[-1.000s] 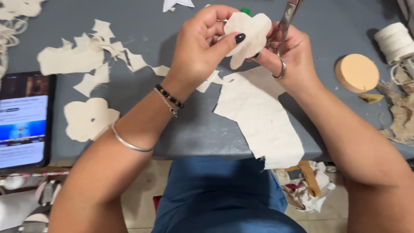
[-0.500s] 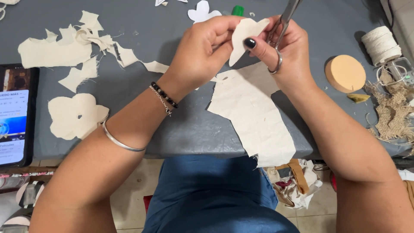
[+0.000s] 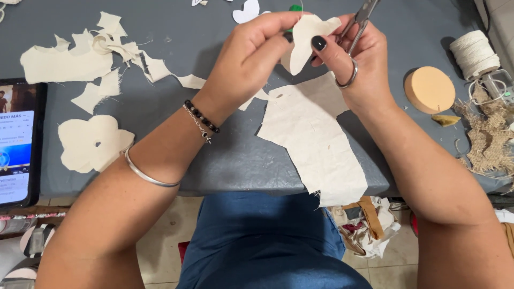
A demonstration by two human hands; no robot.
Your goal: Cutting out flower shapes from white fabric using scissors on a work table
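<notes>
My left hand [image 3: 249, 59] pinches a small cream fabric cut-out [image 3: 306, 40] above the grey table [image 3: 225, 155]. My right hand [image 3: 356, 64] grips a pair of metal scissors [image 3: 360, 24], a finger through one ring, its thumb resting on the same cut-out. The scissor blades point up and away, partly out of view. Below the hands lies a large cream fabric piece [image 3: 316, 144] that hangs over the table's front edge.
Cream fabric scraps [image 3: 69, 59] and a flower-shaped cut-out [image 3: 91, 142] lie at the left. A tablet [image 3: 19, 142] with a lit screen sits at the far left. A round wooden disc [image 3: 429, 89], a twine spool [image 3: 474, 53] and burlap [image 3: 490, 139] are at the right.
The view has shifted left slightly. The cut-out has turned in my fingers and my right thumb has moved onto it. Both hands stay close together.
</notes>
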